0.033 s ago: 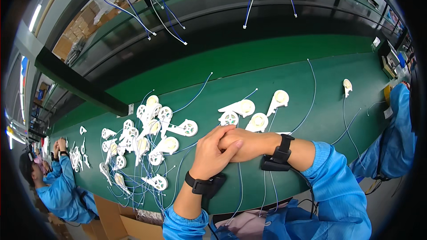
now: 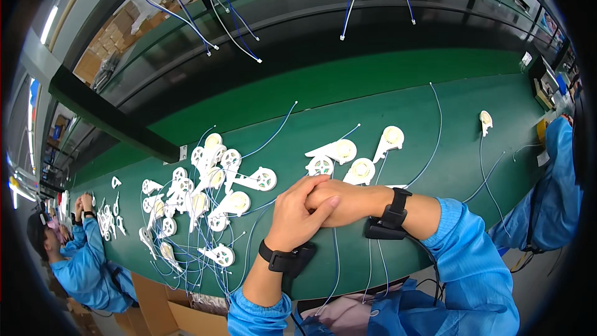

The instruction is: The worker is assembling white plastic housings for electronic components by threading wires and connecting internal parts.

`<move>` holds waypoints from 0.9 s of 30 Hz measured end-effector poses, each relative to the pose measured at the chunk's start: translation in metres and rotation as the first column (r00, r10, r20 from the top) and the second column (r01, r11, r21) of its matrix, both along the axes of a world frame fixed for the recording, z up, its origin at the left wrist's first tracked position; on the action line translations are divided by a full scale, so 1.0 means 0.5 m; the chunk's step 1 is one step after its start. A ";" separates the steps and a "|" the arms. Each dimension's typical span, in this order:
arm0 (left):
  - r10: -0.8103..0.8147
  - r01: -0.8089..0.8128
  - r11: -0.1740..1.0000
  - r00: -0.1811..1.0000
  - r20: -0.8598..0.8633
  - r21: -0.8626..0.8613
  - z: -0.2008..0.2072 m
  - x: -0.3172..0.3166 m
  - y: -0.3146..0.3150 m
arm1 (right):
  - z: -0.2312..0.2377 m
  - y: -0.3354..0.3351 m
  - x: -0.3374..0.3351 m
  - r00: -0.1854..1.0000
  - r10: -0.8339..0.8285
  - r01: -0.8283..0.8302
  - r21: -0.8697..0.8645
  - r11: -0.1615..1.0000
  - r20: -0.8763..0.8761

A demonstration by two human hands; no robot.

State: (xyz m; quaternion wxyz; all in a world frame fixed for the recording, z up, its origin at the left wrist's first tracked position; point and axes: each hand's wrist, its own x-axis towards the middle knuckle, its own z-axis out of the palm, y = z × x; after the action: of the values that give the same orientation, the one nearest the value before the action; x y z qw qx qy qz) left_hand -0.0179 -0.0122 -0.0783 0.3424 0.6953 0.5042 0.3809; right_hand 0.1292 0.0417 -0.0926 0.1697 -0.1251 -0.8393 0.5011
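Observation:
My left hand is closed around my right hand, its thumb across the top. The fingers of my right hand are hidden under the left one, so what they do does not show. Both hands rest low over the bench's near part. Just beyond them lie several white plastic parts, each a round wheel-like end with a flat arm: one spoked part almost at my left fingertips, a part with a cream disc, and another part farther right. Thin blue and white wires run from them, some passing under my hands.
Left of my hands lies a heap of similar white parts with tangled wires. A lone part lies at the far right. Wires with connectors hang above. A dark post stands at the back left. Co-workers sit at both sides.

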 end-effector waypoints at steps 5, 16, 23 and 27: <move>-0.001 0.001 1.000 1.000 -0.019 0.002 0.002 0.000 0.000 | 0.005 0.000 -0.001 1.000 0.006 -0.006 -0.003 1.000 0.018; -0.012 0.012 1.000 1.000 -0.008 0.012 0.001 0.000 0.002 | -0.008 0.000 -0.001 0.999 -0.004 0.006 0.040 0.999 -0.037; -0.006 0.006 1.000 1.000 -0.007 0.006 0.005 0.001 0.000 | -0.002 -0.001 -0.002 1.000 -0.002 0.003 0.027 1.000 -0.029; -0.003 0.003 1.000 1.000 -0.009 0.000 0.003 0.001 0.001 | -0.001 -0.001 -0.001 1.000 0.001 -0.001 0.002 1.000 -0.027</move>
State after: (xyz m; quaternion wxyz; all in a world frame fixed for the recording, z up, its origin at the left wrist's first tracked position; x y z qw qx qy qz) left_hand -0.0176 -0.0119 -0.0770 0.3408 0.6977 0.5047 0.3772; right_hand 0.1286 0.0412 -0.0933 0.1810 -0.1176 -0.8373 0.5023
